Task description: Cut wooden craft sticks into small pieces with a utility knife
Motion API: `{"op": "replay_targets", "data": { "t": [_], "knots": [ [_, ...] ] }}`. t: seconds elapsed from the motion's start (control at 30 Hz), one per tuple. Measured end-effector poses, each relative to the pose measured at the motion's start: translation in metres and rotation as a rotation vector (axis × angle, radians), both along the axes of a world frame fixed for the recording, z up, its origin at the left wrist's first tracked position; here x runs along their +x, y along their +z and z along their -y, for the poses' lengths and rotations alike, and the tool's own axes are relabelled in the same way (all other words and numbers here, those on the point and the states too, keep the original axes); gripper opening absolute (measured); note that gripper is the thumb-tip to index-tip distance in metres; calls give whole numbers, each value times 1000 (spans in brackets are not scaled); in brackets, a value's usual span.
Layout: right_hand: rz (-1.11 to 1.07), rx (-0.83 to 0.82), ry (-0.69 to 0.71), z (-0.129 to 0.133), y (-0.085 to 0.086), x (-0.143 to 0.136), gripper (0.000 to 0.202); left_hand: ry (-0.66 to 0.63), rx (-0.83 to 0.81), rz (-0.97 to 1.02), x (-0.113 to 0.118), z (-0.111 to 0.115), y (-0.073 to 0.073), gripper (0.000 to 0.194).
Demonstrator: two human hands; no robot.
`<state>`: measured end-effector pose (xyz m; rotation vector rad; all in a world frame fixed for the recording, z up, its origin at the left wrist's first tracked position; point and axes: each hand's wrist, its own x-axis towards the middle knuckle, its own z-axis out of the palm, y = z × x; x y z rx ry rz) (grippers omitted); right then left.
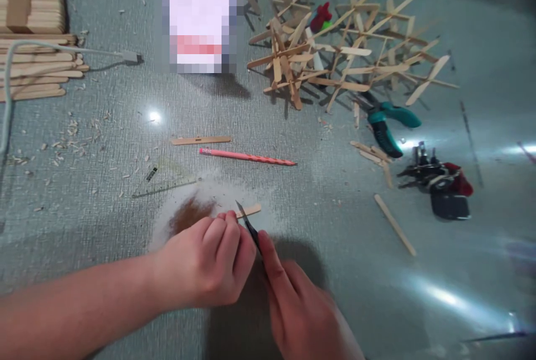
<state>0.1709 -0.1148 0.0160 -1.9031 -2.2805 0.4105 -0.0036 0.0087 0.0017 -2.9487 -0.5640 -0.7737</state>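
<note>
My left hand (209, 259) is closed around a wooden craft stick (252, 210), whose rounded end sticks out to the right past my fingers. In my right hand (297, 298) is a craft knife (250, 228) with a dark handle, its pointed blade angled up and left across the stick. Whether the blade cuts into the wood, I cannot tell. Pale dust and a brown patch (188, 212) lie just beyond my left hand. A pink pencil (247, 157) rests farther off, with a slotted craft stick (201, 140) behind it and a clear set square (167, 181) to the left.
Crossed-stick pieces (335, 53) are heaped at the back right, near teal-handled pliers (387, 123) and a bunch of keys (435, 176). A loose stick (395, 225) lies at right. Bundled sticks (37, 3), a white cable (71, 44) and wood chips (73, 128) occupy the left.
</note>
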Motion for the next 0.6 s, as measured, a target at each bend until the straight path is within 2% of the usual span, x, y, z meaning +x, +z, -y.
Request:
{"op": "replay_targets", "data": {
  "t": [0.27,0.6],
  "knots": [
    [56,15,-1,16,1,-2,67,-9,-1,-16,-1,-1,-2,21],
    [94,-9,39,11,4,3,69,-40,-248,122,0,-10,-4,24]
  ]
}}
